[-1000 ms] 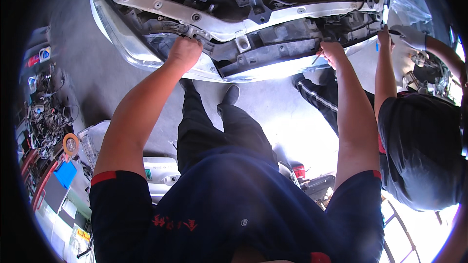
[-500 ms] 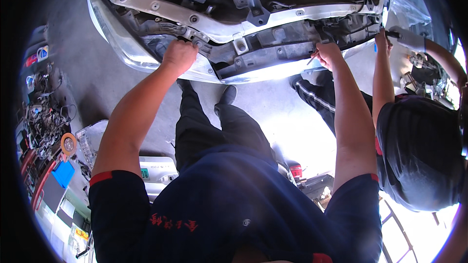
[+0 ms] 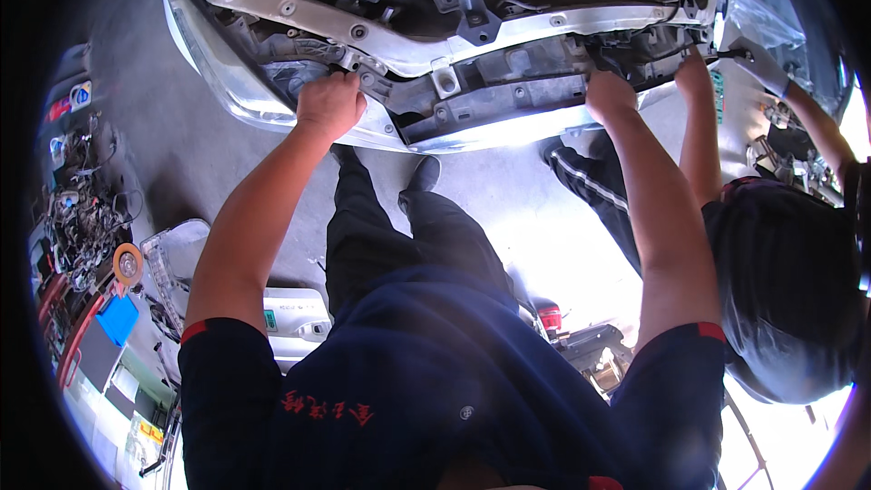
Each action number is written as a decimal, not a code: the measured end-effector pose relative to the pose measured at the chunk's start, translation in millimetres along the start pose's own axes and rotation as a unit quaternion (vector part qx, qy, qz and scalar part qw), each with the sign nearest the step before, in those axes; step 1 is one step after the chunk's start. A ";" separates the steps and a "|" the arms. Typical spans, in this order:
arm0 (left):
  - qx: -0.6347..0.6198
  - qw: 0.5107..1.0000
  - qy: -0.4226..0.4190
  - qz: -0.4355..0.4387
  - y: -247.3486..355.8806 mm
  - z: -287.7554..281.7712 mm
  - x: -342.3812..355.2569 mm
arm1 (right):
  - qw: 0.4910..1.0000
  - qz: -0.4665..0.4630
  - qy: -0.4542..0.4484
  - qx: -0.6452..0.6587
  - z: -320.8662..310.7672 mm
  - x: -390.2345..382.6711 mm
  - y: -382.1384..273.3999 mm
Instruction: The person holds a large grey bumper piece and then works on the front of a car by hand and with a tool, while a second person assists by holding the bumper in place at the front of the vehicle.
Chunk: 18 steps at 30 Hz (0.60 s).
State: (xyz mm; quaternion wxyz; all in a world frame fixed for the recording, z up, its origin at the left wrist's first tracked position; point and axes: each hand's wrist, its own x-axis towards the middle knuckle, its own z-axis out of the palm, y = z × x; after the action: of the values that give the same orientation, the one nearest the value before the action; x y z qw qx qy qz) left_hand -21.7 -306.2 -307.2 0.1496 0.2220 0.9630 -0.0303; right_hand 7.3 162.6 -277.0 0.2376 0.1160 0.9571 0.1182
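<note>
A silver front bumper cover (image 3: 508, 127) runs across the open front of a car. My left hand (image 3: 330, 102) is closed over its upper edge beside the left headlight (image 3: 245, 91), with the fingertips hidden behind the edge. Further right, my right hand (image 3: 611, 97) is closed at the same upper edge, its fingers curled down into the gap. Whether it also keeps a thin stick inside cannot be seen. Behind the cover lies a grey plastic beam (image 3: 517, 66), with a metal crossmember (image 3: 399, 53) above it.
To my right a co-worker in dark clothes (image 3: 787, 281) reaches to the bumper's right end with a bare hand (image 3: 693, 77). The co-worker's gloved hand (image 3: 762, 68) is by a dark tool. Cluttered parts (image 3: 86, 227) lie at left; a white panel (image 3: 295, 313) lies behind me.
My right hand has turned over and closed at the bumper edge; the thin stick that stuck out of it is out of sight. The co-worker's bare hand has moved left. My left hand stays put.
</note>
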 end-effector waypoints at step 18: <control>-0.016 0.998 -0.029 -0.048 9.7 10.7 -0.1 | 0.980 -0.060 0.190 0.011 -4.8 -46.9 8.1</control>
State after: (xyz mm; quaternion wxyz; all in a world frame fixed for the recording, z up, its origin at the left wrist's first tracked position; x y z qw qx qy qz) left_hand -14.4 -298.9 -317.4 0.1796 0.1722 0.9681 -0.0286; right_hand 46.7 156.4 -250.5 0.0566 0.0368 0.9913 0.1133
